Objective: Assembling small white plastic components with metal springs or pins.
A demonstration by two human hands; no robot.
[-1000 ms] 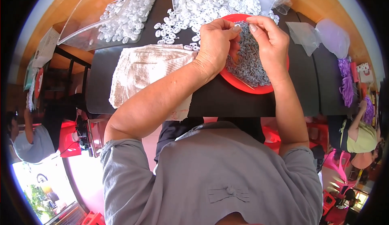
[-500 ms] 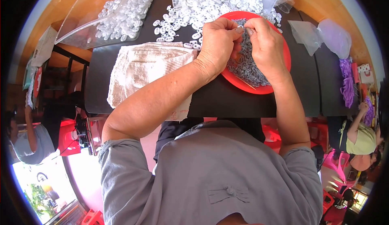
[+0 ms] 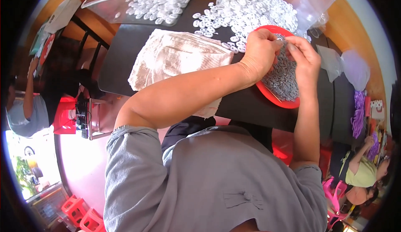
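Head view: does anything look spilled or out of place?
Several white oval pieces lie scattered on the dark table, left of the main heap. Loose and unordered, they look spilled, though that may be deliberate.

Workshop, I'd say: bulk grey pieces (image 3: 282, 80) right of centre, white parts (image 3: 260, 8) heaped top centre, co-workers (image 3: 27, 115) both edges.

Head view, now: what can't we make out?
All in the head view:
Whatever may be between the fingertips of the left hand and right hand: too small, covered by fingers.
Red dish: parts of its rim, behind the hands.
Pale cloth: the part behind the left forearm.
Clear bin, upper left: far end, cut off by the upper edge.
Co-worker at right: finger detail, too small.
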